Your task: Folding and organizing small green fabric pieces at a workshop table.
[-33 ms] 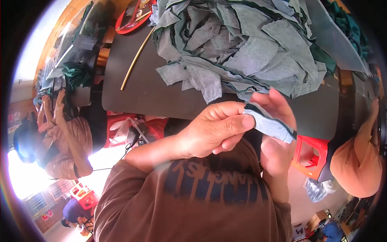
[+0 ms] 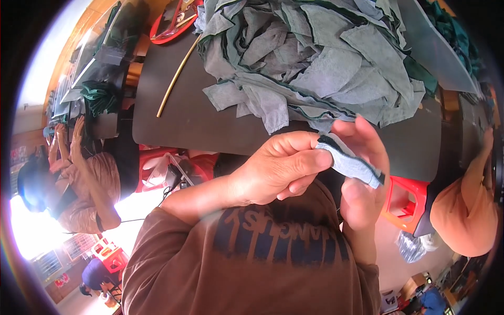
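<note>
My left hand [image 2: 281,168] pinches one end of a small folded strip of grey-blue fabric [image 2: 347,163] with a dark green edge. The thumb lies on top of the cloth. Around the strip's other end, my right hand [image 2: 366,202] is open, its fingers spread and curved, the thumb apart from them. Whether the right palm touches the cloth is hard to tell. Just beyond both hands, a big loose heap of grey fabric pieces [image 2: 336,68] with dark green edging lies on the dark table [image 2: 168,123].
A red tray [image 2: 170,38] with small items sits at the far left, near a thin yellowish stick [image 2: 178,76]. Red stools [image 2: 404,205] stand right of me. Co-workers sit at left [image 2: 86,184] and right [image 2: 464,210]. A clear plastic sheet [image 2: 433,47] rises beside the heap.
My right hand has shifted slightly to the right, and its fingers are a little more spread. The strip's free end has bent slightly downward. The left hand keeps its pinch.
</note>
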`<state>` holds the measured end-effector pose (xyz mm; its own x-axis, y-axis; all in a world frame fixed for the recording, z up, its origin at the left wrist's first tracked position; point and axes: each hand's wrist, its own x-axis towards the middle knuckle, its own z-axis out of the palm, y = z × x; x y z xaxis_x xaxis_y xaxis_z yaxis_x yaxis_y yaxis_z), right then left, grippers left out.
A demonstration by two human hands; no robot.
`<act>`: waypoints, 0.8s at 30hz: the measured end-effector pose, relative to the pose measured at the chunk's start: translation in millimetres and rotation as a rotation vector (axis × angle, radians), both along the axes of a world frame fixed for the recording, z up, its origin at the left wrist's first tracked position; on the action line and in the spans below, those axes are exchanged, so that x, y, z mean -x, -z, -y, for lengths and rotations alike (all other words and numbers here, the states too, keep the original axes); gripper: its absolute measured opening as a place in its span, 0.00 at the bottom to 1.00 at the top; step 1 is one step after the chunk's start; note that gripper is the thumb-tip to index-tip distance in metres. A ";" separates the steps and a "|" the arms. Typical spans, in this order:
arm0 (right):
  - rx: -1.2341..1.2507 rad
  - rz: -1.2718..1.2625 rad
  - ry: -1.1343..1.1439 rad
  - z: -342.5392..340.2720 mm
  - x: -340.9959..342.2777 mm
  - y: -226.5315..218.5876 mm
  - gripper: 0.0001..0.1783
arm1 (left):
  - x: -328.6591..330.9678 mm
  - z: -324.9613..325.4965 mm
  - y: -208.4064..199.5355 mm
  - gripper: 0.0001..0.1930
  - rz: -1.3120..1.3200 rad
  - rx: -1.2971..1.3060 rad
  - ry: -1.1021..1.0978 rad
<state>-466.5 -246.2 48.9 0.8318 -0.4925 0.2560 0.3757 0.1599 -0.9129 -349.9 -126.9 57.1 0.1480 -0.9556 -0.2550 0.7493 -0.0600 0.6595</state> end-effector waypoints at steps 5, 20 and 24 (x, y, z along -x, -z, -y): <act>0.085 0.002 0.123 -6.7 -1.3 5.4 0.18 | 2.7 5.0 -7.6 0.06 -0.037 -0.066 0.001; 0.646 -0.150 0.305 -6.9 5.5 5.0 0.19 | 2.9 11.4 -16.1 0.05 -0.051 -0.149 -0.059; 0.612 -0.113 0.280 -2.8 7.5 5.2 0.19 | 1.1 11.2 -12.2 0.05 -0.004 -0.130 -0.064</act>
<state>-474.0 -243.3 43.8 0.7322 -0.4869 0.4762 0.2249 -0.4871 -0.8439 -351.0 -138.1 69.3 0.2064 -0.9029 -0.3770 0.7570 -0.0967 0.6462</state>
